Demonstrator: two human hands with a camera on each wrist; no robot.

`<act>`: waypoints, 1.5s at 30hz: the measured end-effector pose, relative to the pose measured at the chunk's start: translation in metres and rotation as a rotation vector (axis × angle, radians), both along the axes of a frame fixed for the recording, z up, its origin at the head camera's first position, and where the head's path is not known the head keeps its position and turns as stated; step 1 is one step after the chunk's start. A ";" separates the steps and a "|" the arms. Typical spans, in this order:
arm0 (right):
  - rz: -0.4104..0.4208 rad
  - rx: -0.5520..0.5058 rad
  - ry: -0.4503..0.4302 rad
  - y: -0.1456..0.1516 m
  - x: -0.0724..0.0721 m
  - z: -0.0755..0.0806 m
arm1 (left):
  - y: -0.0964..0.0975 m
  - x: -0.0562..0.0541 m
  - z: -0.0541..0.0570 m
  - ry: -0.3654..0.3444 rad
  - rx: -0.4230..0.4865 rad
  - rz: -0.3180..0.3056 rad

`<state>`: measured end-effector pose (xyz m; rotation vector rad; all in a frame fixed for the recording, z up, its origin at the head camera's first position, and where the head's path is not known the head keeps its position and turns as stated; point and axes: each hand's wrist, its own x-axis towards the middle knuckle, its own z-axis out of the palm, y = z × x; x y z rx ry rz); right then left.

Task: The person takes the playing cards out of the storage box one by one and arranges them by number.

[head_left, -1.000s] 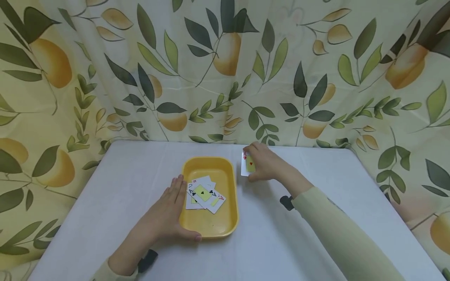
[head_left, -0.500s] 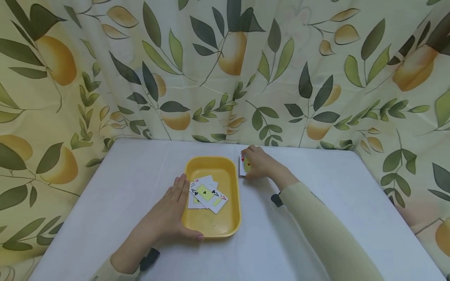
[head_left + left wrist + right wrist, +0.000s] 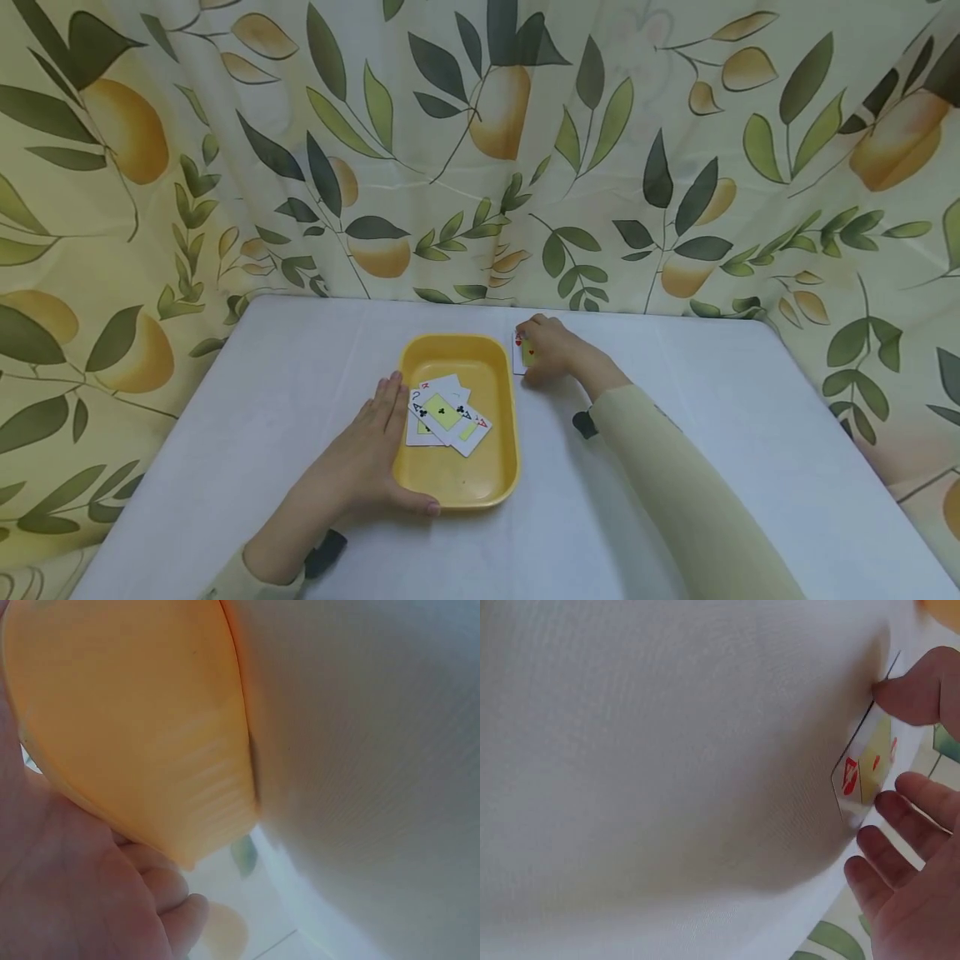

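Note:
My left hand (image 3: 367,454) rests against the left side of a yellow tray (image 3: 480,483), fingers straight along its wall and thumb at its near left corner. In the left wrist view the palm (image 3: 67,885) lies beside the tray's outer wall (image 3: 150,727). Inside the tray, several playing cards (image 3: 442,414) overlap face up, an ace of clubs on top. Right of the tray's far end, my right hand (image 3: 558,352) holds an ace of hearts (image 3: 519,360) by its ends, between thumb and fingertips. The right wrist view shows this card (image 3: 862,761) at the white tabletop, partly behind the thumb.
A white cloth covers the table (image 3: 600,525). Behind it hangs a curtain (image 3: 480,192) printed with fruit and leaves. Dark wrist devices (image 3: 326,553) show under both sleeves.
My right hand and the ace of hearts have moved slightly left, closer to the tray, and down. My left hand stays at the tray, and the cards inside it lie as before.

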<state>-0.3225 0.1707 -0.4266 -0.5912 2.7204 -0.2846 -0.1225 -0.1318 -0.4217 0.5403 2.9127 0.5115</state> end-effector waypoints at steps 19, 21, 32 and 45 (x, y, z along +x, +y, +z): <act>0.145 -0.180 0.138 -0.002 0.062 0.063 | 0.000 0.004 0.004 -0.012 0.014 0.002; 0.194 -0.175 0.155 -0.013 0.071 0.066 | 0.000 0.004 0.004 -0.022 0.009 0.004; 0.333 -0.177 0.067 -0.063 0.098 0.058 | -0.001 0.003 0.002 0.026 0.023 -0.014; 0.456 0.004 0.033 -0.101 0.100 0.029 | 0.000 0.003 0.003 0.008 0.011 -0.026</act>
